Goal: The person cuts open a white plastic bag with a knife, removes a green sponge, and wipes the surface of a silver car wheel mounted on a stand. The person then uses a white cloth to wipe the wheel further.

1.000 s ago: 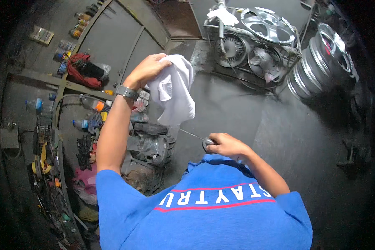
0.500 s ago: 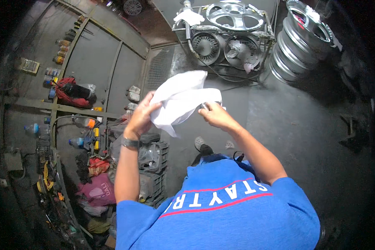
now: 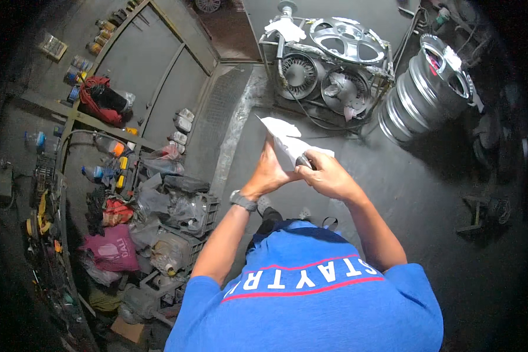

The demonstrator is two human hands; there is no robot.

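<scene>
A white paper-like sheet [image 3: 286,139], folded and bent, is held up in front of my body between my two hands. My left hand [image 3: 270,171] has hold of its near left side, thumb out toward my right hand, with most fingers hidden behind the sheet. My right hand [image 3: 333,177] is closed on a small dark object [image 3: 303,161], whose kind I cannot make out, at the lower right of the sheet. The hands are close together, almost touching.
Silver wheel rims [image 3: 347,41] lie on a metal stand at the back. A stack of rims [image 3: 416,97] rises at the right. Bottles, bags and a plastic crate [image 3: 204,216] crowd the left side. A metal stand [image 3: 481,211] is on the floor at far right.
My left hand has come right and the two hands are now closer together. The sheet, spread wide before, is now folded smaller and tilted more edge-on. The view has shifted slightly.
</scene>
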